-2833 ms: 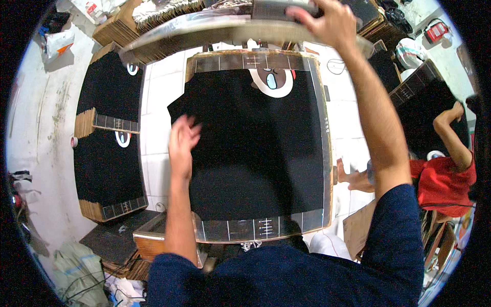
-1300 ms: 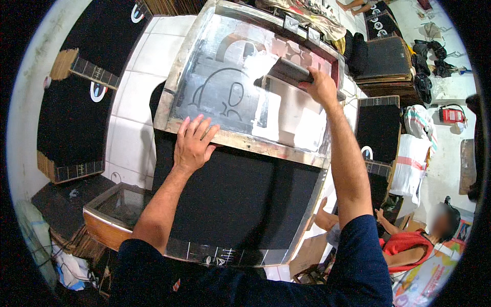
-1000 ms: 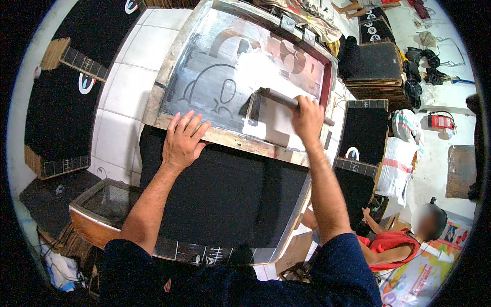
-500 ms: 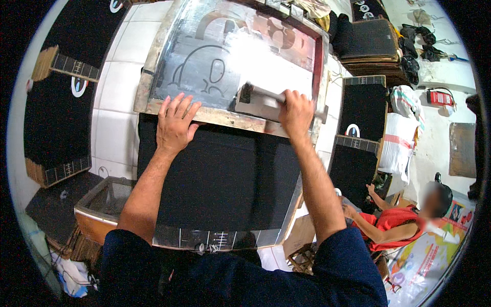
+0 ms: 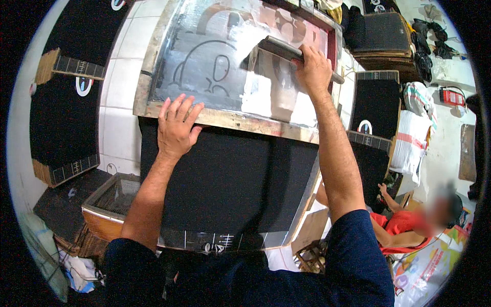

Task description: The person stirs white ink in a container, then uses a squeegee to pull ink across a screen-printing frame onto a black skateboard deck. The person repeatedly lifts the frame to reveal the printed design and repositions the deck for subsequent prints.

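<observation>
A long, dark, bar-shaped squeegee (image 5: 280, 50) stands over the right half of a worn, pale rectangular screen frame (image 5: 245, 122), its long axis sloping toward the frame's right edge, roughly along the near rim. The right hand (image 5: 314, 69), the nearer one, has its fingers curled closed around the bar, right of its middle. The left hand (image 5: 179, 125) lies with spread fingers over the near rim, beside the near-left corner. Flat black cloth (image 5: 225, 179) extends from beneath that rim toward the person.
</observation>
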Motion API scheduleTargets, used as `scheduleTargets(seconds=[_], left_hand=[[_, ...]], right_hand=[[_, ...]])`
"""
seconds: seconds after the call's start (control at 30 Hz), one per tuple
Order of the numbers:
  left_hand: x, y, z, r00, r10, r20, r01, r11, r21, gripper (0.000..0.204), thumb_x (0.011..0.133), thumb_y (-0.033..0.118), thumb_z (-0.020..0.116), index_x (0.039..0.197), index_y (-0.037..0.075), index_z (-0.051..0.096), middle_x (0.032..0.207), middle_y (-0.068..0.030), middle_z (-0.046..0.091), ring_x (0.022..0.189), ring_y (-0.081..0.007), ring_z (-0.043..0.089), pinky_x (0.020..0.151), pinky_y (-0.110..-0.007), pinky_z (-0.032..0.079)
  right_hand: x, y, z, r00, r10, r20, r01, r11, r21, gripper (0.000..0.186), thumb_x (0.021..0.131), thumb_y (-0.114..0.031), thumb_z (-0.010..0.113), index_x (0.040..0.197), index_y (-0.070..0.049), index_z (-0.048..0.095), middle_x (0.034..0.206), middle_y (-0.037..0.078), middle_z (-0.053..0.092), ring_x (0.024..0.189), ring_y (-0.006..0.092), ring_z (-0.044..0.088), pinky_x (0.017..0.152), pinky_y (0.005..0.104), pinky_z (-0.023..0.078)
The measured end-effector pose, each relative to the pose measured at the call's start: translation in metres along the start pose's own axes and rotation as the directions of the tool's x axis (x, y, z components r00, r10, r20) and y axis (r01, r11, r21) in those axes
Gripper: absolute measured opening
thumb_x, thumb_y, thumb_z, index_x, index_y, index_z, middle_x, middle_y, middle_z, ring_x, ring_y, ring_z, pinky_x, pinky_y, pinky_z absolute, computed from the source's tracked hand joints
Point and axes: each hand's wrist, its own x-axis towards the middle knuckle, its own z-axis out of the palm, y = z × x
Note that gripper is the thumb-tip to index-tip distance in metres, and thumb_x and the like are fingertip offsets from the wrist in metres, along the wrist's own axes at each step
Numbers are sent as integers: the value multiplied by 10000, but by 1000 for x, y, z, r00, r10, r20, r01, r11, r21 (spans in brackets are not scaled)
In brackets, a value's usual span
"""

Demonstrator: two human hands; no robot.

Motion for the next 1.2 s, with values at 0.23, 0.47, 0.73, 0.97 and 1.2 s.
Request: scheduleTargets(seconds=[0.23, 0.47, 0.73, 0.97, 1.2], left_hand=[[3, 2, 0, 999, 25, -32, -24, 999, 43, 728, 704, 209, 866, 1380, 200, 595, 1439, -40, 552, 1391, -264, 471, 1214, -509, 294], [1, 0, 2, 999, 28, -38, -26, 999, 38, 725, 708, 189, 862, 1381, 195, 591, 1412, -47, 575, 1384, -263, 477, 1214, -507, 296], [15, 9, -13, 987, 110, -119, -104, 993, 51, 640, 677, 149, 829, 1289, 145, 640, 1271, -50, 636, 1242, -265, 565, 1130, -492, 372], [39, 14, -48, 992, 127, 10, -125, 987, -102, 433, 701, 202, 854, 1079, 74, 685, 987, -71, 634, 976, -286, 584, 895, -434, 400], [40, 17, -50, 994, 111, 24, -108, 988, -106, 442, 706, 204, 868, 1087, 63, 694, 992, -73, 643, 971, -282, 587, 893, -431, 396]], right_hand=[[-107, -42, -39, 1000, 13, 6, -14, 999, 38, 168, 798, -57, 660, 947, -124, 619, 858, 64, 615, 850, 305, 614, 737, 462, 435], [-150, -60, -50, 999, 39, 1, -39, 997, 72, 435, 692, -243, 883, 1034, -145, 633, 964, 34, 621, 971, 257, 600, 838, 432, 435], [-149, -49, -56, 1000, 17, 9, -19, 976, 217, 297, 770, -75, 745, 1046, -140, 657, 969, 38, 648, 987, 265, 618, 901, 442, 444], [-126, -38, -75, 992, 121, 44, -127, 976, 177, 281, 829, -137, 760, 1104, -142, 704, 1026, 79, 707, 1046, 305, 647, 899, 462, 461], [-93, -7, -87, 991, -35, 131, -5, 957, 291, 349, 805, -147, 794, 1130, -75, 692, 1059, 129, 727, 1059, 351, 655, 891, 490, 465]])
